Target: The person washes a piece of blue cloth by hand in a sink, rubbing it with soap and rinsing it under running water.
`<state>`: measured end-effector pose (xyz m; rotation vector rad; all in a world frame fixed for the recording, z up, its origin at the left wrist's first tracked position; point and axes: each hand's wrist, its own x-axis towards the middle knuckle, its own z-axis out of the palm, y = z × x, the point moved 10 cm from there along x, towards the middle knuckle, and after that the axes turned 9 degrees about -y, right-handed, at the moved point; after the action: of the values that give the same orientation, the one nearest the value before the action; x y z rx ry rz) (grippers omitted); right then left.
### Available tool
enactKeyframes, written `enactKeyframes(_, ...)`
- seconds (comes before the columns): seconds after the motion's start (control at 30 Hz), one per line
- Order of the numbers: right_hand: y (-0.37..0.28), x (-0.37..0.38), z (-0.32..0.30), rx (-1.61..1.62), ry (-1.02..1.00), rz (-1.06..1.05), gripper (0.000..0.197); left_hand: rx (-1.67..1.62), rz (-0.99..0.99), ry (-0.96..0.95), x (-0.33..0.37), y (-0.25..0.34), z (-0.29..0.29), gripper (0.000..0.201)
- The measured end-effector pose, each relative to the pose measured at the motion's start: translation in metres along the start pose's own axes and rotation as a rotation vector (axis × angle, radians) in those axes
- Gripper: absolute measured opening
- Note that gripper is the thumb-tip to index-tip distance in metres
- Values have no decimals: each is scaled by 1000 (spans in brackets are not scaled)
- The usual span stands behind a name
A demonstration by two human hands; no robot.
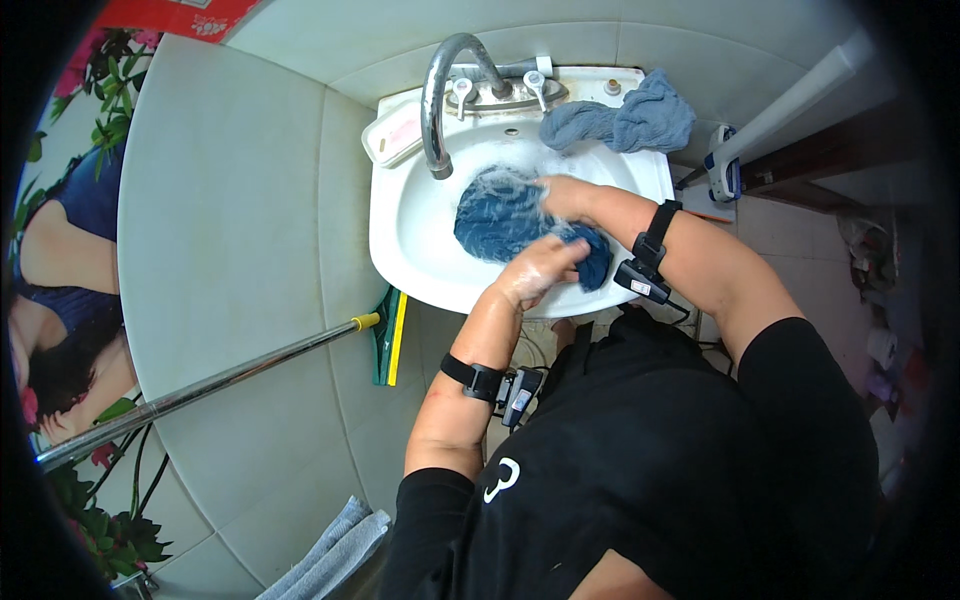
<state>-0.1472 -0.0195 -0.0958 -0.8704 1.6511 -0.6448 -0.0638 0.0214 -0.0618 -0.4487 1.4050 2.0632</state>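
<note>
A wet blue cloth (pixel 495 225) lies soaked and sudsy in the white washbasin (pixel 415 265), its darker bunched end reaching toward the basin's right front rim. My left hand (pixel 540 270), wet and foamy, is closed on that bunched part near the front rim. Just beyond it, my right hand (pixel 568 198) is closed on the cloth from the right side; foam and cloth hide most of its fingertips. White suds (pixel 510 180) cover the cloth's far side. A curved chrome faucet (pixel 437 110) arches over the basin's far left.
A grey-blue cloth (pixel 650 115) is draped over the back right rim. At the back left corner sits a soap dish (pixel 395 135). A long-handled squeegee (pixel 388 340) leans left of the basin. Grey towels (pixel 335 550) hang at lower left. A white pole (pixel 790 100) stands at right.
</note>
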Motion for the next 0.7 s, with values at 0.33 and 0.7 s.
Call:
enactKeyframes(0.33, -117, -68, 64, -408, 203, -437, 37, -1056, 397, 35, -6, -6, -63, 59)
enactKeyframes(0.7, -34, -68, 44, -293, -78, -110, 40, -795, 499, 683, -43, 13, -88, 27)
